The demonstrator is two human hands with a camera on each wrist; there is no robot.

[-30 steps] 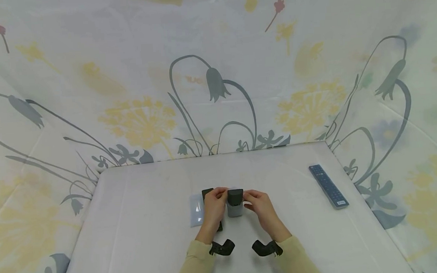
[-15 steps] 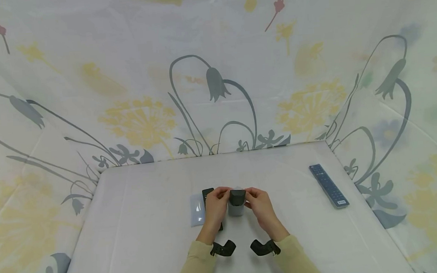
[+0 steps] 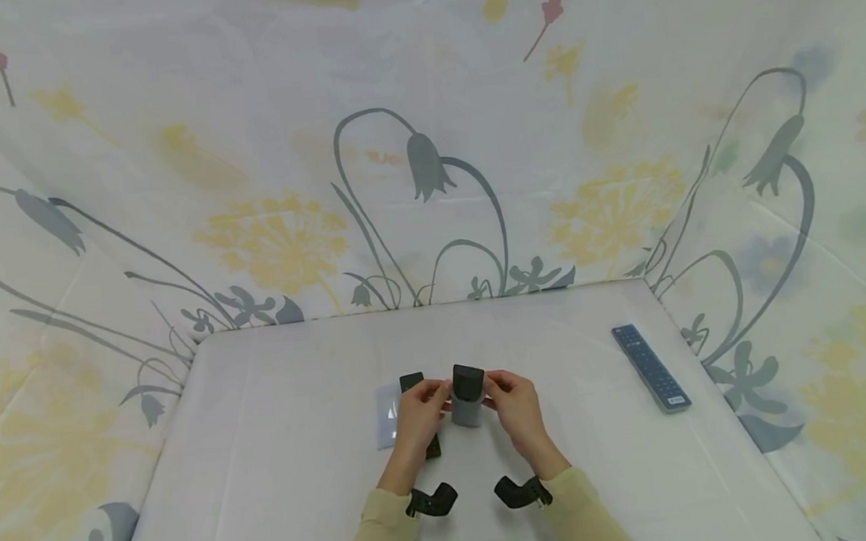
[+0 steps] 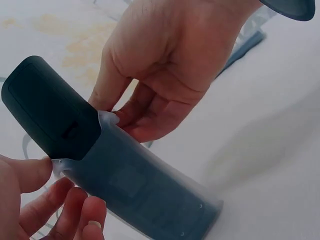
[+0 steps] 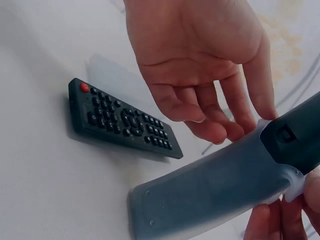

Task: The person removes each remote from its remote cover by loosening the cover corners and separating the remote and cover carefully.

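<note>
A black remote control (image 3: 468,376) stands tilted, its bare end sticking out of a translucent soft cover (image 3: 467,414) around the rest of it. Its back, with a small battery-lid latch, faces the wrist cameras. My left hand (image 3: 420,416) pinches one corner of the cover's mouth between thumb and fingers. On the opposite corner, my right hand (image 3: 517,404) pinches the rim the same way. In the left wrist view the right hand (image 4: 170,65) is the upper one; the left hand (image 4: 50,200) comes in at lower left.
Partly behind the left hand lies another black remote with a red button (image 5: 125,120). Beside it is a flat, pale bluish plastic sleeve (image 3: 386,416). A long dark blue-grey remote (image 3: 651,369) lies near the right edge of the white table (image 3: 287,445).
The remote's bare end has tipped upward and shows more of its length. My left hand and wrist have shifted slightly left; the right hand has barely moved.
</note>
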